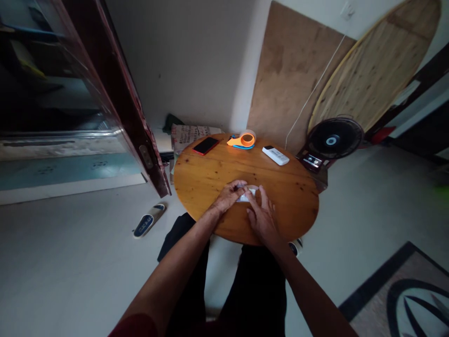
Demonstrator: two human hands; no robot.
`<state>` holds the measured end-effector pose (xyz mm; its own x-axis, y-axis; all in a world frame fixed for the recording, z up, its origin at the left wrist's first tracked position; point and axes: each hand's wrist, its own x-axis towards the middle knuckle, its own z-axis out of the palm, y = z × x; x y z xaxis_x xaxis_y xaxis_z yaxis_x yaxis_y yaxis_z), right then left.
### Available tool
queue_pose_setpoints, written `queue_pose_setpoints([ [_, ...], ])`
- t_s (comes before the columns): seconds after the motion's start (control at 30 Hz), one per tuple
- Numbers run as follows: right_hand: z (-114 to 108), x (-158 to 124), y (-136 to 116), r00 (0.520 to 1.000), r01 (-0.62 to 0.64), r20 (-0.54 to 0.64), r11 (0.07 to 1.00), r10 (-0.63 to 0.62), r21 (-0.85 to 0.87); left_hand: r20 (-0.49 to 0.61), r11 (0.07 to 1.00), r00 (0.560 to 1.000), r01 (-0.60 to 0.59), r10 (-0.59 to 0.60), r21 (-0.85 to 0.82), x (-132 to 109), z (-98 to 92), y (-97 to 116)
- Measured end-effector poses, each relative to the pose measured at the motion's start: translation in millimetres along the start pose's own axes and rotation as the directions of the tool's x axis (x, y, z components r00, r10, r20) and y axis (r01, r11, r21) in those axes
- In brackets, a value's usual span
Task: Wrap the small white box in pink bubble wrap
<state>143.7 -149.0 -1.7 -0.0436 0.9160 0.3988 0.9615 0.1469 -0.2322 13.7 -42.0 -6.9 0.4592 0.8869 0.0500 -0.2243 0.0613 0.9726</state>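
Near the middle of the round wooden table [196, 187], a small white item [247, 195] lies between my two hands. My left hand [229, 195] has its fingers curled onto the item's left side. My right hand [262, 213] rests over its right side, with the index finger on it and the fingers spread apart. What exactly the white item is cannot be made out, as fingers cover part of it.
Along the table's far side lie a red-edged phone [206, 145], an orange tape dispenser [242, 140] and a white device [275, 155]. A black fan [330, 140] stands beyond the right edge. A door edge is at the left, and a slipper [149, 221] lies on the floor.
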Motion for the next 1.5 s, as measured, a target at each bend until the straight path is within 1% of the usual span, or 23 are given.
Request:
queue_pose_setpoints([
  [0.1, -1, -4, 1, 1.0, 0.025, -0.005, 0.997, -0.025, 0.07, 0.007, 1.0, 1.0, -0.015, 0.015, 0.007, 0, -0.4, 0],
  [0.17, -4, -7, 3, 0.997, 0.061, -0.049, 0.985, -0.054, 0.161, 0.003, 0.999, 1.0, -0.028, 0.028, 0.019, 0, -0.2, -1],
  [0.2, -5, -8, 4, 0.995, 0.065, -0.089, 0.972, -0.046, 0.227, 0.005, 0.999, 1.0, -0.031, 0.03, 0.026, -1, 0.0, -1],
  [0.23, -7, -8, 7, 0.991, 0.054, -0.132, 0.952, -0.015, 0.301, 0.007, 0.999, 1.0, -0.03, 0.03, 0.034, -1, 0.3, -1],
  [0.3, -10, -5, 12, 0.978, -0.02, -0.178, 0.893, 0.112, 0.45, 0.01, 0.999, 1.0, -0.025, 0.024, 0.048, -1, 1.0, -1],
  [0.33, -10, -1, 15, 0.969, -0.077, -0.163, 0.853, 0.186, 0.517, 0.01, 0.998, 1.0, -0.021, 0.021, 0.052, -1, 1.4, -1],
  [0.37, -10, 5, 19, 0.961, -0.137, -0.121, 0.807, 0.249, 0.575, 0.005, 0.998, 1.0, -0.019, 0.019, 0.055, -1, 1.8, -1],
  [0.4, -9, 12, 22, 0.955, -0.192, -0.058, 0.755, 0.292, 0.627, 0.0, 0.998, 1.0, -0.018, 0.018, 0.06, -1, 2.1, -1],
  [0.43, -7, 19, 25, 0.951, -0.232, 0.009, 0.697, 0.308, 0.678, -0.004, 0.998, 1.0, -0.021, 0.021, 0.065, -2, 2.3, -1],
  [0.47, -4, 26, 28, 0.951, -0.263, 0.079, 0.647, 0.299, 0.716, -0.003, 0.997, 1.0, -0.024, 0.025, 0.071, -2, 2.5, -1],
  [0.53, 4, 40, 33, 0.951, -0.285, 0.155, 0.561, 0.267, 0.778, 0.001, 0.995, 0.999, -0.036, 0.036, 0.088, -2, 2.8, -1],
  [0.57, 7, 45, 35, 0.953, -0.281, 0.167, 0.529, 0.253, 0.801, 0.004, 0.994, 0.999, -0.042, 0.042, 0.101, -2, 3.1, -1],
  [0.63, 14, 50, 37, 0.96, -0.247, 0.142, 0.495, 0.24, 0.833, 0.005, 0.99, 0.999, -0.053, 0.053, 0.13, -3, 4.3, -1],
  [0.73, 19, 48, 38, 0.966, -0.21, 0.093, 0.519, 0.242, 0.829, -0.002, 0.984, 0.998, -0.06, 0.061, 0.167, -3, 7.5, 1],
  [0.83, 20, 45, 38, 0.958, -0.248, 0.114, 0.555, 0.264, 0.794, -0.003, 0.978, 0.998, -0.066, 0.068, 0.2, -4, 10.6, 1],
  [0.93, 21, 44, 38, 0.943, -0.286, 0.129, 0.545, 0.308, 0.788, -0.035, 0.971, 0.995, -0.086, 0.096, 0.225, -5, 11.6, -2],
  [1.03, 22, 42, 38, 0.935, -0.286, 0.11, 0.537, 0.336, 0.793, -0.093, 0.967, 0.982, -0.143, 0.165, 0.213, -4, 9.9, -8],
  [1.17, 21, 39, 40, 0.922, -0.285, 0.078, 0.527, 0.379, 0.801, -0.112, 0.959, 0.971, -0.182, 0.21, 0.217, -3, 4.9, -16],
  [1.3, 20, 36, 43, 0.915, -0.254, 0.001, 0.573, 0.404, 0.78, -0.18, 0.932, 0.95, -0.191, 0.254, 0.306, -3, 0.2, -19],
  [1.4, 21, 36, 44, 0.92, -0.217, -0.051, 0.615, 0.388, 0.758, -0.18, 0.897, 0.944, -0.188, 0.278, 0.4, -4, -2.1, -18],
  [1.5, 21, 35, 44, 0.916, -0.217, -0.069, 0.631, 0.396, 0.745, -0.167, 0.868, 0.941, -0.19, 0.294, 0.458, -6, -3.4, -17],
])
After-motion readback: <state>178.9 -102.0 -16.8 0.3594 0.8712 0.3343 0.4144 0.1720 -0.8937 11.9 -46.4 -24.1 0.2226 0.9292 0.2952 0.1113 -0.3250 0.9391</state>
